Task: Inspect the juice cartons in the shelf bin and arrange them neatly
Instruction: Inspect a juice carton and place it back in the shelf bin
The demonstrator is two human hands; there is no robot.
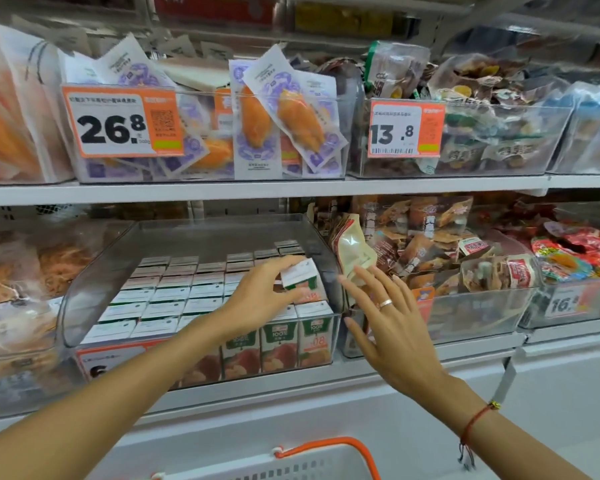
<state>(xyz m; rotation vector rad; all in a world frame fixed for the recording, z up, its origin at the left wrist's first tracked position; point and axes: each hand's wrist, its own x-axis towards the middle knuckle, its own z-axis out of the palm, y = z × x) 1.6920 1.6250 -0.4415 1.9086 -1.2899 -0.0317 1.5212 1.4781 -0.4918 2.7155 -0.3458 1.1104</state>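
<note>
Gripping a tilted juice carton (pixel 300 277) with left hand (pixel 262 299) above the clear bin (pixel 84 306); right hand (pixel 392 323) released, fingers spread, just beside bin wall.

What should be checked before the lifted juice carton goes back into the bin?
1. Left hand grips the lifted carton: ok.
2. Lifted carton upright: not ok, it tilts.
3. Right hand free to help: ok, open, outside the clear bin.
4. Gap for it in the right rows: cannot tell, the hand hides it.
5. Other juice cartons in tidy rows: ok.
6. Carton undamaged: cannot tell, blurred.
</note>
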